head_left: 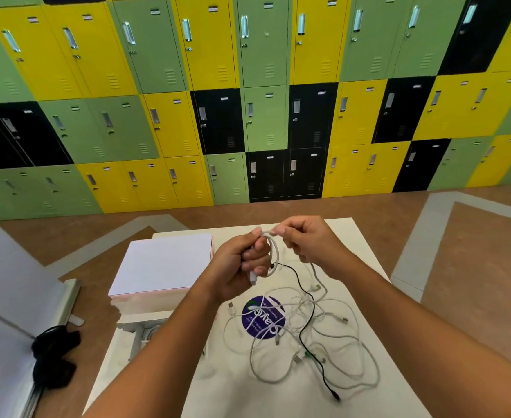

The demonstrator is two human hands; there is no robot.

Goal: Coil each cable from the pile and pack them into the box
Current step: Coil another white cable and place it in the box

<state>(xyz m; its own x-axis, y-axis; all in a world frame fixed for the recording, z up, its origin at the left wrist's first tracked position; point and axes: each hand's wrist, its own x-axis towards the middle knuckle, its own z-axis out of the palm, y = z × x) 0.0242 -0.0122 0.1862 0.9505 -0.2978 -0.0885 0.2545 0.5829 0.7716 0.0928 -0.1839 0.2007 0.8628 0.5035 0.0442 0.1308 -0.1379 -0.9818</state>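
Observation:
Above the white table (227, 387), my left hand (239, 267) grips a small loop of white cable (275, 251), a plug end sticking out below its fingers. My right hand (308, 242) pinches the same cable at the top of the loop, and the rest trails down to the pile. The pile of tangled cables (311, 336) lies on the table, mostly white with one black cable (304, 330) running through it. The white box (141, 330) is at the table's left edge, partly hidden by my left forearm. Its lid (163, 263) lies farther back.
A round purple sticker (261, 319) lies under the cables. A wall of green, yellow and black lockers (248, 101) stands beyond the table. Something black (53, 357) lies on the floor at the left by a white panel (7, 291).

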